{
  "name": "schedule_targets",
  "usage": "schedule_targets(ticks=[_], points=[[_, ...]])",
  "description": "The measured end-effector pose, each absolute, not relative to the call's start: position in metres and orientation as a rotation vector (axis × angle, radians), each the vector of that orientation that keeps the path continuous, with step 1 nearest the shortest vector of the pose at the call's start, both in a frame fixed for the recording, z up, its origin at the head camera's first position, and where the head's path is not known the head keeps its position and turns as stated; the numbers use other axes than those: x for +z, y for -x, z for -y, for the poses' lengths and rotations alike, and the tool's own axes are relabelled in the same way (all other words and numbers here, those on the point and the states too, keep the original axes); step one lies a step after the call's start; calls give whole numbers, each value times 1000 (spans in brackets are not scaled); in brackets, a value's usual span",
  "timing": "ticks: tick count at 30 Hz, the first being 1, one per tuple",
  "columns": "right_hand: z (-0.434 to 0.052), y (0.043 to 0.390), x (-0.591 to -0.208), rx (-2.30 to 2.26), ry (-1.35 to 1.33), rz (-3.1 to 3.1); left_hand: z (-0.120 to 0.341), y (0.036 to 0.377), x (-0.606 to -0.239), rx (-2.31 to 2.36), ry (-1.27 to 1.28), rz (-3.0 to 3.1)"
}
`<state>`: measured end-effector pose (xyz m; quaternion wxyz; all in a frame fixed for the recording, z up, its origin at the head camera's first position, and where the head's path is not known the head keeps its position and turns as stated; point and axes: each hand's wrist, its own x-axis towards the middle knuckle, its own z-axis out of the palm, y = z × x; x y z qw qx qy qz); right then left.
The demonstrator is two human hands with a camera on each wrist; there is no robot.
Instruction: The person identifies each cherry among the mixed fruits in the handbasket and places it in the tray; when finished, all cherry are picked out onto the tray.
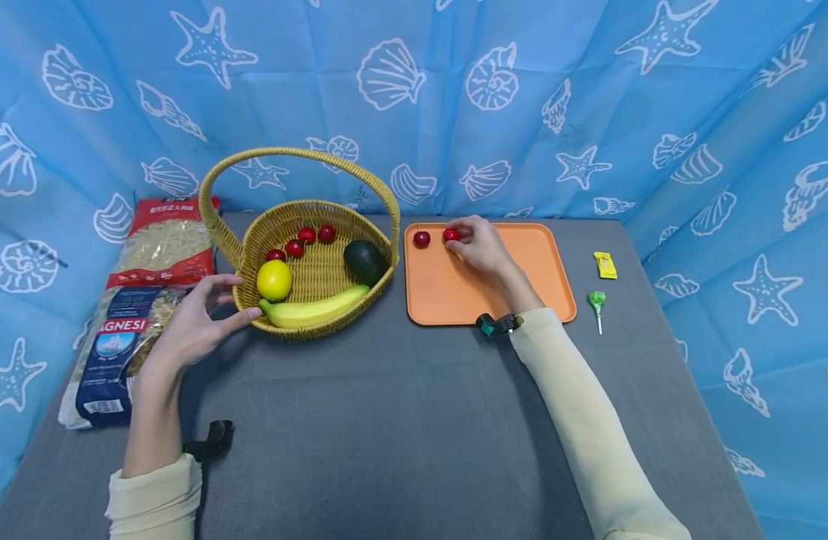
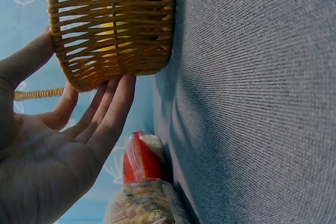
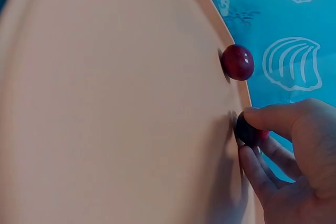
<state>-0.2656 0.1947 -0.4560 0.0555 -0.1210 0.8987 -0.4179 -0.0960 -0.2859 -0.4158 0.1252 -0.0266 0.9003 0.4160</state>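
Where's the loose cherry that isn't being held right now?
In the head view the loose cherry lies at the orange tray's far-left corner, just left of the right hand.

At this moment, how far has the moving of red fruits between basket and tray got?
Done: one red fruit lies loose on the orange tray. In hand: the right hand pinches a second red fruit at the tray, while the left hand steadies the basket. Left: four red fruits in the basket.
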Motion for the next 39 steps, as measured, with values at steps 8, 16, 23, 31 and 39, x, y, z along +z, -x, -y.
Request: schedule_targets(ticks=[8,16,23,31,39], points=[[-196,264,-453,-1312,371,-2690,287,96,-415,1213,80,-2613],[-201,250,-447,-1451,359,-2686,286,95,-414,1210,91,-2613],[-191,228,-429,-1631,439,-2597,286,95,-414,1216,97,-2612],[-171,188,-396,-1803,650,-2475,286,95,-414,1218,110,-2604],[-141,156,-370,-1860,906,-2329,285,96,-414,1228,107,-2602]])
